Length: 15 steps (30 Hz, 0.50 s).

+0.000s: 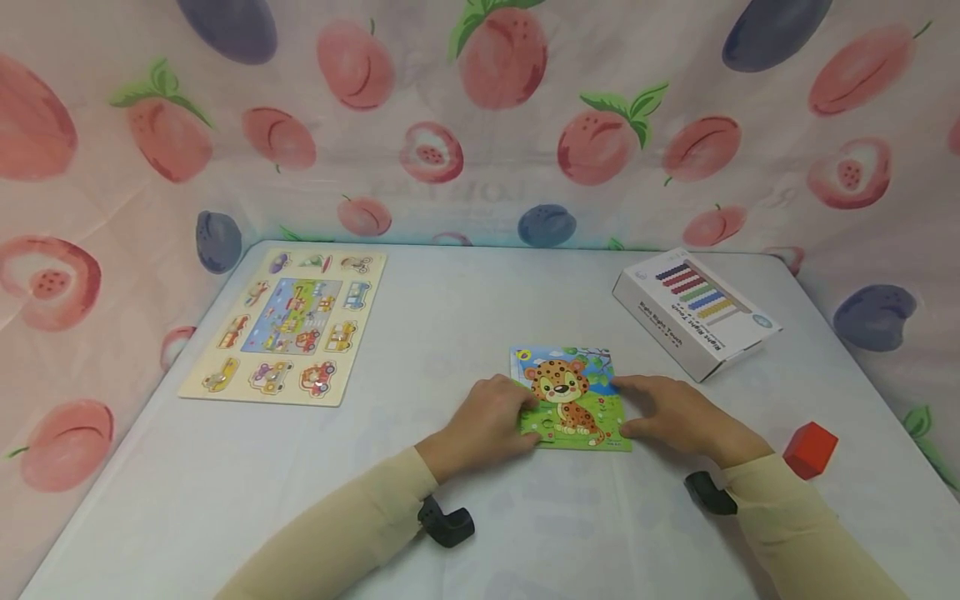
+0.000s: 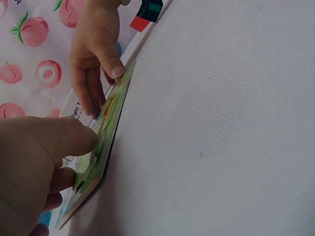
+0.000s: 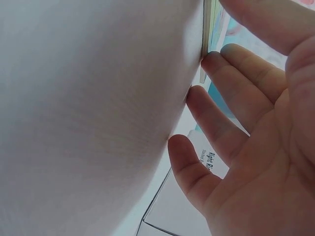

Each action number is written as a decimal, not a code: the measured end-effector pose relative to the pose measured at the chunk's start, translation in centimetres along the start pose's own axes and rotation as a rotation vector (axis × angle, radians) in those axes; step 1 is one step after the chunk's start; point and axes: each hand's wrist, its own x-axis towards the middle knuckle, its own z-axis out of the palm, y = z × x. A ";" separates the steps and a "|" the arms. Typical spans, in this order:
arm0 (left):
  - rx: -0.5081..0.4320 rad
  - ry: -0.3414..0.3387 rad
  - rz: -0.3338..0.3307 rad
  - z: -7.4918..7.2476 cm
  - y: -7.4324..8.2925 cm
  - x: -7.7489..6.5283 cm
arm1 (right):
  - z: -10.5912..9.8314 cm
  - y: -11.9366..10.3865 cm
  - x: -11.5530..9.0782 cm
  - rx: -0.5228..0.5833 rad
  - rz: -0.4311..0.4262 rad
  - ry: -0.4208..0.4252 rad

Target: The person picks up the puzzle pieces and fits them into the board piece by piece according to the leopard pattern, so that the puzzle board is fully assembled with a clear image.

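A square jigsaw puzzle (image 1: 573, 396) with a spotted leopard cub on grass lies flat on the table in the head view. My left hand (image 1: 487, 425) is at its left side, fingers curled, thumb near the lower left corner. In the left wrist view that hand (image 2: 34, 162) pinches a green puzzle piece (image 2: 85, 169) at the board's near end, partly hidden by the thumb. Along the puzzle's right edge, my right hand (image 1: 678, 412) rests thumb and index fingertip against the side. The right wrist view shows its fingers (image 3: 226, 93) loosely extended, holding nothing.
A wooden vehicle peg puzzle (image 1: 262, 392) lies at the back left. At the back right stands a white box (image 1: 667, 333) with coloured bars printed on it. A red block (image 1: 810, 450) sits beside my right wrist. Fruit-patterned cloth (image 1: 487, 167) walls the table.
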 end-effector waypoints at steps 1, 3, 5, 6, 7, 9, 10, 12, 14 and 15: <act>0.003 0.001 -0.001 0.1 0.0 0.1 | 0.0 0.0 0.0 0.000 -0.001 0.001; 0.008 0.002 -0.003 0.1 0.1 0.1 | 0.0 0.0 0.0 -0.001 -0.001 0.001; 0.014 0.006 -0.003 0.2 0.1 0.1 | 0.0 0.0 0.0 0.001 0.000 -0.002; 0.016 0.010 -0.002 0.2 0.1 0.2 | 0.0 0.0 0.0 0.000 -0.002 -0.002; 0.018 0.014 -0.002 0.2 0.1 0.2 | 0.0 0.0 0.0 0.002 -0.001 -0.002; 0.023 0.020 -0.002 0.3 0.1 0.2 | 0.0 0.0 0.0 0.003 0.003 -0.004; 0.025 0.023 -0.002 0.3 0.1 0.3 | -0.1 0.0 0.0 0.002 0.003 -0.004; 0.024 0.023 -0.006 0.3 0.1 0.3 | -0.1 0.0 0.0 -0.001 0.003 -0.005; 0.025 0.020 -0.008 0.2 0.2 0.2 | -0.1 0.0 0.0 -0.004 0.005 -0.006; 0.025 0.019 -0.009 0.2 0.1 0.2 | -0.1 0.0 0.0 -0.005 0.004 -0.005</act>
